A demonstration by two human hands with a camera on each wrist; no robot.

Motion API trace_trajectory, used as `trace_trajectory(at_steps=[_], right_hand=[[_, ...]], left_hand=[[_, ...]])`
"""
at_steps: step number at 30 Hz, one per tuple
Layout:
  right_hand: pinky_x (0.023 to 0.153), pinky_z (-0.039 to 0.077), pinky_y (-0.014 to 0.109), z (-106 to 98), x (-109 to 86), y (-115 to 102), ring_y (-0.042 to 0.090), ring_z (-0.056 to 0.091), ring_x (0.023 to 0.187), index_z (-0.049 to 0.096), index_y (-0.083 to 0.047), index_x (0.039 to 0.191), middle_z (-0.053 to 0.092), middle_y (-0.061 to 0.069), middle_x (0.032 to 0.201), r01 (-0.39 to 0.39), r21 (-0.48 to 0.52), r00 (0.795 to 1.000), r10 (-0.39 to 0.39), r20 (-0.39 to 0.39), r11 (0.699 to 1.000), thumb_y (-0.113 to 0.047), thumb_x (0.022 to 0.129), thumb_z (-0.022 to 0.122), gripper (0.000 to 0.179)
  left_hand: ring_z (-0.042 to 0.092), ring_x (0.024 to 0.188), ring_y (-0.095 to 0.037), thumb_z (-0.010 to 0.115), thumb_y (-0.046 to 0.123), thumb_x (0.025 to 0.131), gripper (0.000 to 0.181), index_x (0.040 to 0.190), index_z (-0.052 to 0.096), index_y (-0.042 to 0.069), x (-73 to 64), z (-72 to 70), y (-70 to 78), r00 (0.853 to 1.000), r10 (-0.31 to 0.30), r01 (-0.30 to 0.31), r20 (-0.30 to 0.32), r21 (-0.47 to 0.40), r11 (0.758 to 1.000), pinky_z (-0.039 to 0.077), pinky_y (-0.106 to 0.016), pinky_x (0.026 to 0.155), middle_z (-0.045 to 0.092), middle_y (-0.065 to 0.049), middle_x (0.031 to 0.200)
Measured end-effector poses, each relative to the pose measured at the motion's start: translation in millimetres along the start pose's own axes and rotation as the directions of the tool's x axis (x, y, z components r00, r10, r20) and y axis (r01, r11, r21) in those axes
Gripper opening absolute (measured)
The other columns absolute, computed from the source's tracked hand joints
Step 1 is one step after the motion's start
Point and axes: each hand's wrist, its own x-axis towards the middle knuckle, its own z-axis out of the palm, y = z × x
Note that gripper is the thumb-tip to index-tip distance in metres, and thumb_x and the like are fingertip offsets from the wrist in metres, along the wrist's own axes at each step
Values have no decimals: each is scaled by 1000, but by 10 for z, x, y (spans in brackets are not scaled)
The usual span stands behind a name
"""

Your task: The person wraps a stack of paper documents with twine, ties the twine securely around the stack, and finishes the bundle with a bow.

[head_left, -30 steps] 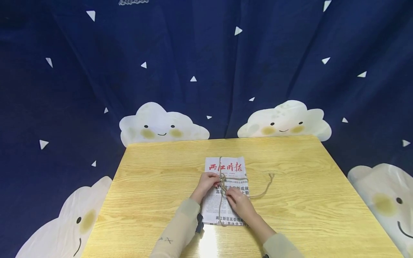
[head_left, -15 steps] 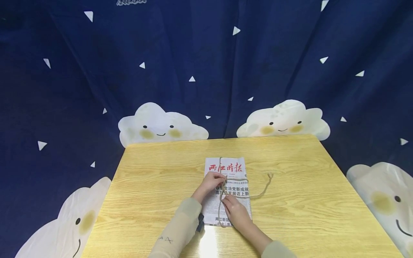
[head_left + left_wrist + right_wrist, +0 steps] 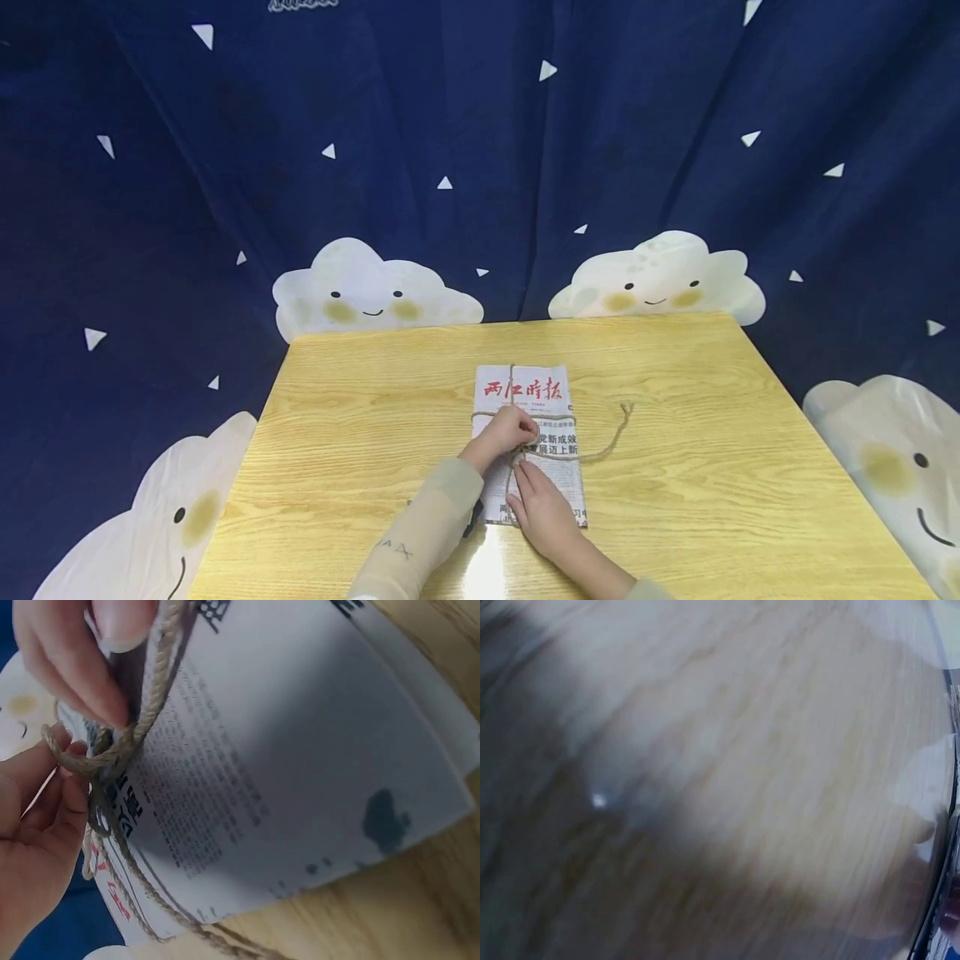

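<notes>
A folded stack of newspapers [image 3: 536, 508] lies on the table, bound crosswise with brown twine [image 3: 512, 383]. My left hand [image 3: 512, 431] is over the middle of the stack; in the left wrist view its fingertips pinch a loop of twine [image 3: 71, 757] beside the crossing. Just nearer the person is my right hand [image 3: 543, 508], its fingers extended and the thumb apart from them. One fingertip presses on the twine where strands cross, as the left wrist view shows. In the head view the knot is partly hidden by the hands. The right wrist view catches only table and the stack's edge.
A loose twine end [image 3: 621, 429] curves out over the tabletop to the right of the stack. The wooden table [image 3: 712, 467] extends on both sides. Behind it hangs a dark blue curtain [image 3: 420, 100] printed with clouds and triangles.
My left hand has moved right, across the twine crossing. The right hand has shifted slightly towards the person, its thumb spreading from the fingers. The newspaper stack has stayed in place.
</notes>
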Motion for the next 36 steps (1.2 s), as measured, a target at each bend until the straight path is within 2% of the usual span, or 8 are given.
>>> trace_trajectory(at_steps=[6,9,13,19,23,26,31,36], right_hand=[[102,36,40,-3,-12,-10,31,42,123,48,6,126,45,19,131,-26,2,999,26,42,1000,-29,91,54,50],[103,35,40,-4,-22,-13,31,41,124,47,5,127,44,19,132,-34,2,998,34,57,999,-30,91,53,51],[103,35,41,-16,-27,-14,31,41,124,47,5,128,43,19,133,-38,5,997,38,65,999,-30,92,52,51],[102,36,42,-14,-19,-1,32,42,123,47,6,126,44,20,132,-27,8,999,27,46,1000,-30,91,53,51],[101,36,42,8,-14,19,32,43,122,48,6,125,46,20,130,-7,4,1000,7,23,1000,-28,90,55,50],[101,37,41,26,-5,38,31,45,120,50,6,124,48,19,128,18,-14,1000,-18,-1,1000,-25,89,56,47],[98,40,40,46,16,63,29,50,114,54,5,119,53,17,121,64,-66,996,-68,-55,996,-20,87,58,41],[93,43,39,43,52,70,26,52,108,57,1,116,56,13,115,69,-93,995,-76,-70,993,-16,85,59,36]], left_hand=[[41,52,-3,69,1,73,14,61,66,8,51,43,-39,996,64,-76,69,182,980,37,-13,51,51,9,55],[38,49,-3,68,0,71,18,56,62,8,64,58,-49,992,89,-108,92,227,968,34,-12,49,46,9,51],[39,49,-3,68,-1,70,18,56,63,8,63,58,-43,989,97,-124,113,267,956,34,-12,48,47,9,51],[36,49,-4,65,0,76,25,54,56,9,40,35,-19,979,105,-155,176,301,941,31,-13,48,42,9,51],[33,47,-4,59,-2,80,32,53,47,9,35,22,-42,968,134,-192,214,280,940,30,-13,47,36,8,49],[35,48,-5,54,-3,83,29,57,49,7,31,7,-74,967,153,-202,205,242,949,32,-13,49,38,7,52],[40,54,-4,53,0,87,19,69,56,7,10,-20,-127,975,167,-193,147,185,963,38,-15,53,46,7,60],[44,56,-3,57,-2,82,9,78,63,3,-35,-15,-176,985,162,-165,53,50,985,41,-15,53,51,4,63]])
